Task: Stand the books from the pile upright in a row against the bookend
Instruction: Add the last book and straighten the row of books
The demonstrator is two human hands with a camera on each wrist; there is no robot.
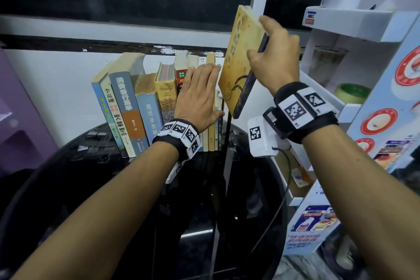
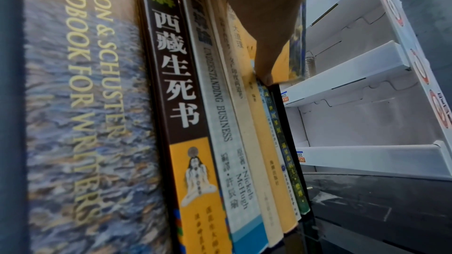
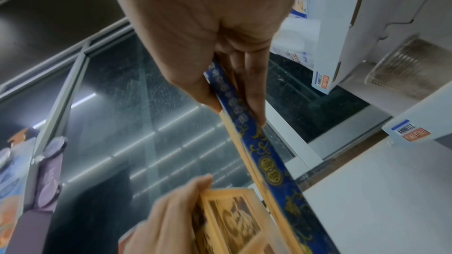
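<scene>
Head view, table: the dark glass table carries the whole job; the row stands at its far edge near the wall.
Row of books: the row runs left to right, thick volumes first, thin ones last. The left-most books lean rightward onto the rest, which is why I brace the row rather than leave it free.
Bookend: a thin dark upright shows just right of the last slim spine; I take it for the bookend, though I cannot be sure from these views.
White shelf unit: the rack stands close on the right, so the held book comes in from above, not from the side.
Yellow book: the book is in the air, tilted, its lower corner above the right end of the row and touching nothing there (judged from the head view). Ochre cover with a faint ink drawing; dark blue spine with gold ornaments and coins, clearest in the right wrist view.
Left hand: my left hand lies flat, fingers straight and together, pressed against the row's top to keep the slim books from falling.
Right hand: my right hand pinches the yellow book near its upper end, thumb on one cover, fingers on the other.
</scene>
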